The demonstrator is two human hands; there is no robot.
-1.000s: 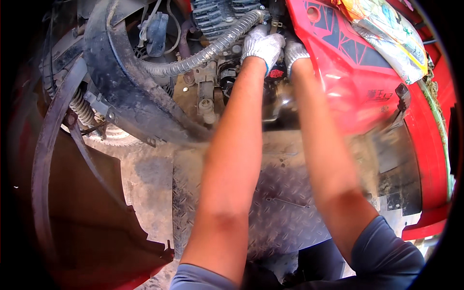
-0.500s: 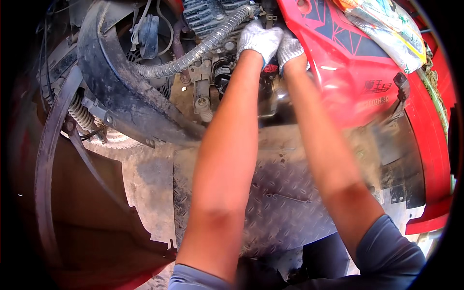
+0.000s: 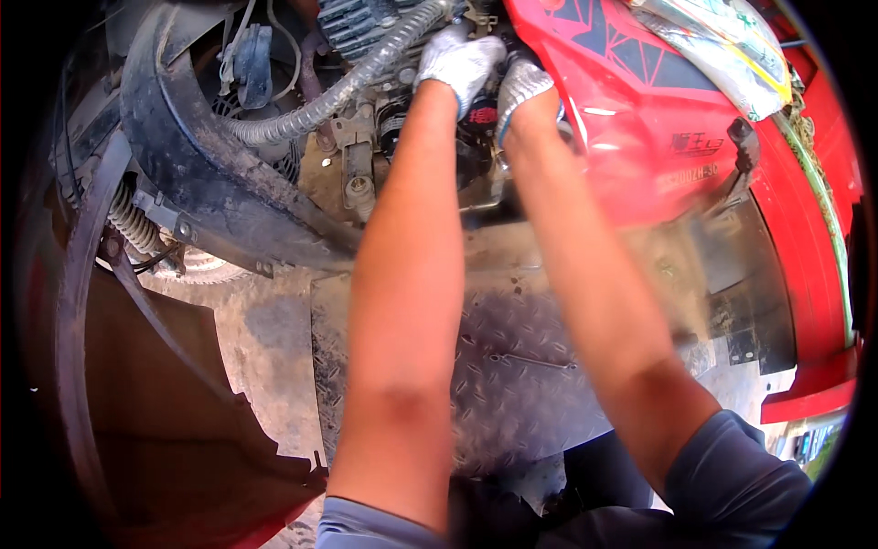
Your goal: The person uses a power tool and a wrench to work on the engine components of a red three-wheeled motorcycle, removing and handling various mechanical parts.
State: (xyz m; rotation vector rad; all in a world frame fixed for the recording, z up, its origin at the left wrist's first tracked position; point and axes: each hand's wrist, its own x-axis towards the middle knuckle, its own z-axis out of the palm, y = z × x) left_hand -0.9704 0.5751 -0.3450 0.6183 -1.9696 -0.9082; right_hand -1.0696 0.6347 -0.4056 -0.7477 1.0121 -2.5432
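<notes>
Both my hands wear white knit gloves and reach into the engine bay of a red vehicle. My left hand has its fingers curled at the engine, beside the ribbed metal-look hose. Close by on its right is my right hand, bent inward against the edge of the red body panel. Its fingers point down among the engine parts and are mostly hidden. What either hand grips cannot be made out. Between my wrists shows a dark part with a red label.
A wrench lies on the chequered metal floor plate under my forearms. At left are a black mudguard and a coil spring. A finned engine block stands behind the hose. A plastic sack rests on the red panel.
The whole view has shifted, so the scene sits a little further left. Both hands stay at the engine, with a slightly wider gap between them.
</notes>
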